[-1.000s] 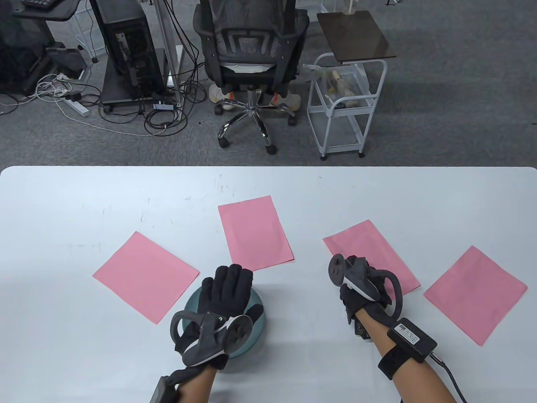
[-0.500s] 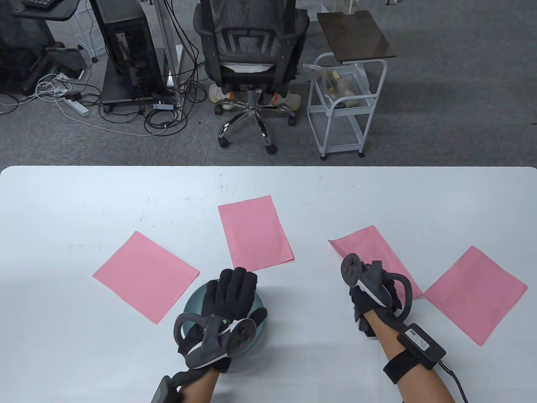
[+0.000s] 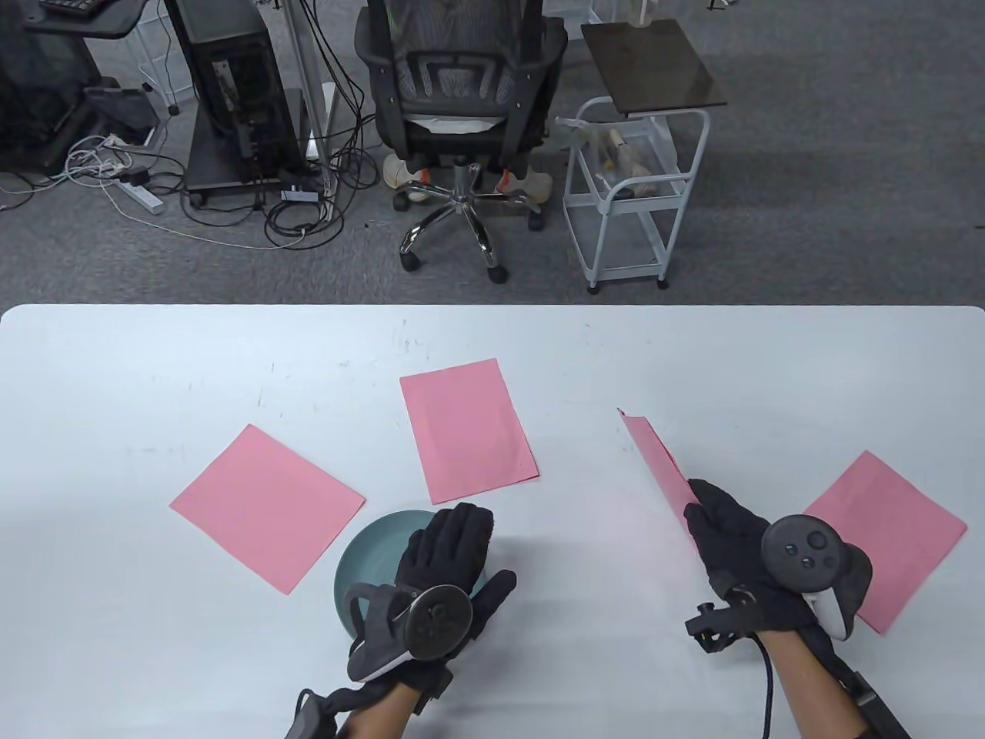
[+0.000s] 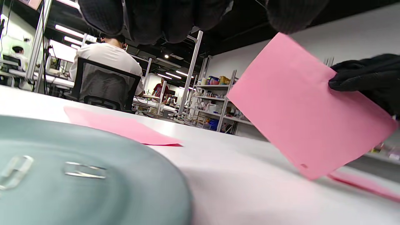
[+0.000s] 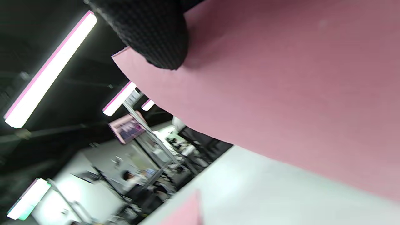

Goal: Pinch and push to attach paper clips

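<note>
Four pink sheets are in the table view: three lie flat on the white table, and the fourth, the lifted sheet, is tilted nearly on edge in the right hand, which grips its near end. The left hand hovers over the teal dish with fingers extended and loosely spread, holding nothing.

Left wrist view: two paper clips lie loose in the dish, the second beside the first. Neither is touched; the left fingertips hang above, apart from them. The lifted sheet stands clear of the table except perhaps its low corner; the right fingers pinch its edge.

Right wrist view: a gloved fingertip presses on the sheet near its corner.

Judgement: the sheet is picked up; no clip is yet taken. The next move calls for the left hand to pinch one clip and push it onto a free edge.
</note>
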Available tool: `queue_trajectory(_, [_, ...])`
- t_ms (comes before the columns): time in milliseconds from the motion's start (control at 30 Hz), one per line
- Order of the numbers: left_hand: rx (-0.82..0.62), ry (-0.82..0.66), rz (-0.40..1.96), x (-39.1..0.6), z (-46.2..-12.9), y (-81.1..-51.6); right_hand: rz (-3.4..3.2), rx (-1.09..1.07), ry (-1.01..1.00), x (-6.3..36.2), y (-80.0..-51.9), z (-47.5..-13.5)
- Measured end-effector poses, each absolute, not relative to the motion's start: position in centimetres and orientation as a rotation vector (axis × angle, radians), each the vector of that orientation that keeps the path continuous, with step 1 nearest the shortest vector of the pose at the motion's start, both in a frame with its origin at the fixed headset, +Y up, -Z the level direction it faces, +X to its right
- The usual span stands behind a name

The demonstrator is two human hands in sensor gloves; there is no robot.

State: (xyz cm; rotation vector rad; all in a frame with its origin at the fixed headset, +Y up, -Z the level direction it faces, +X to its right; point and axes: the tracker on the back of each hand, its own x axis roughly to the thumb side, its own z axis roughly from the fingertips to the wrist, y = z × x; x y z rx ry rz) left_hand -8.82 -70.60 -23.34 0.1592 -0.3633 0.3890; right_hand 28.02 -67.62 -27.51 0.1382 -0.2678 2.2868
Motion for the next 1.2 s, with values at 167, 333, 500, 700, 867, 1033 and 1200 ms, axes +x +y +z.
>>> queue_trajectory(167, [0.134,-0.399,0.595,-8.4,-23.3,-70.9,1.951,0.297,-0.208,28.1,-68.7,-26.1])
queue_trajectory(333, [0.056,-0.443,0.837,-7.7,-23.9,-71.6,1.609,0.378,-0.037,26.9,-70.6,-25.8])
queue_trajectory(500, [-0.055,-0.520,1.093,-7.0,-25.1,-72.0,1.406,0.527,0.064,25.6,-70.8,-25.8])
queue_trajectory(700, [-0.106,-0.650,1.308,-6.5,-26.1,-72.8,1.333,0.630,0.159,24.8,-71.1,-25.6])
queue_trajectory(867, [0.026,-0.604,1.305,-7.3,-26.0,-72.4,1.452,0.613,0.154,25.4,-71.6,-26.2])
queue_trajectory(1033, [0.064,-0.570,1.125,-7.4,-25.6,-72.4,1.762,0.569,0.084,26.3,-72.0,-26.7])
queue_trajectory(1200, [-0.027,-0.536,1.005,-7.1,-25.5,-73.2,1.828,0.521,0.162,26.8,-73.2,-27.5])
